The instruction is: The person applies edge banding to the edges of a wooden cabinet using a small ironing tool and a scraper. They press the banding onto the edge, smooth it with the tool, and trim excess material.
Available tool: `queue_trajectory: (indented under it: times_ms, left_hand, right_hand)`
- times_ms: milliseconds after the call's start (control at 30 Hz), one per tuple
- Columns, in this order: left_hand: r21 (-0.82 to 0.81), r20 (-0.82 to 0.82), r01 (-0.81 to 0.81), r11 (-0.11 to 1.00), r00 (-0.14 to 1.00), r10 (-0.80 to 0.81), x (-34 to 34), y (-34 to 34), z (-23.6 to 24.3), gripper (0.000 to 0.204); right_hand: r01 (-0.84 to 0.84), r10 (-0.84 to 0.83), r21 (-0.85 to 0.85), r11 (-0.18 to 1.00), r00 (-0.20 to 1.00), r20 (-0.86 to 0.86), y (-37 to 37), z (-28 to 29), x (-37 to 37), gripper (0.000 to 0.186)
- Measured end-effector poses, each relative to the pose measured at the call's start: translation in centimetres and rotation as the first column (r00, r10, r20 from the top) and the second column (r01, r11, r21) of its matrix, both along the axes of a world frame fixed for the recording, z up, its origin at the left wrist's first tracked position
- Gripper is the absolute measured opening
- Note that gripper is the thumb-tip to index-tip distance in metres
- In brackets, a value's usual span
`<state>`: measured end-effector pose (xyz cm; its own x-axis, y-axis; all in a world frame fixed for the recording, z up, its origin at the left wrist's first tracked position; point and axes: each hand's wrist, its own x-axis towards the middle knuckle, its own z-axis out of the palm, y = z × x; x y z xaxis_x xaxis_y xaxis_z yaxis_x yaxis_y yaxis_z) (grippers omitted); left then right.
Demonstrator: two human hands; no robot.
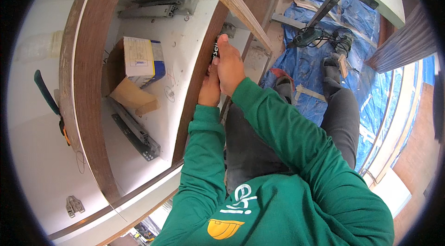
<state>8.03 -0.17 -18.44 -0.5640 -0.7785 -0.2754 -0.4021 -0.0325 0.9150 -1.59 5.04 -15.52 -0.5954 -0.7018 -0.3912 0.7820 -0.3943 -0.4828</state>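
Note:
Both my hands are together at the brown edge of a cabinet panel (200, 79), in the middle of the view. My left hand (211, 89) is closed low against the panel, its fingertips mostly hidden. Over it lies my right hand (230, 67), thumb up and fingers curled out of sight. Between the hands and the panel shows a bit of a black object (215, 50) with white lettering. Its kind cannot be made out. Just beyond the fingertips, a metal hinge (227, 29) sits on the panel's inner side.
Inside the white cabinet are a cardboard box (139, 63) and metal drawer runners (134, 130). Green-handled pliers (48, 95) and a loose hinge (74, 206) lie at left. A corded power tool (308, 37) rests on blue sheeting (306, 74) by my feet.

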Motion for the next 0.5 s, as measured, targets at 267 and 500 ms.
queue_trajectory:
  times_ms: [267,500]
  left_hand:
    - [0.203,-0.294,-0.061,0.977,0.948,0.120,-1.5,0.7,0.0,0.057]
    - [0.228,-0.344,-0.077,0.971,0.926,0.154,0.1,1.4,-0.4,0.054]
  right_hand:
    - [0.046,-0.046,0.032,0.998,0.999,0.018,-1.4,-0.4,-0.3,0.050]
    - [-0.050,0.050,0.037,0.998,0.999,-0.013,-0.3,-0.1,-0.4,0.055]
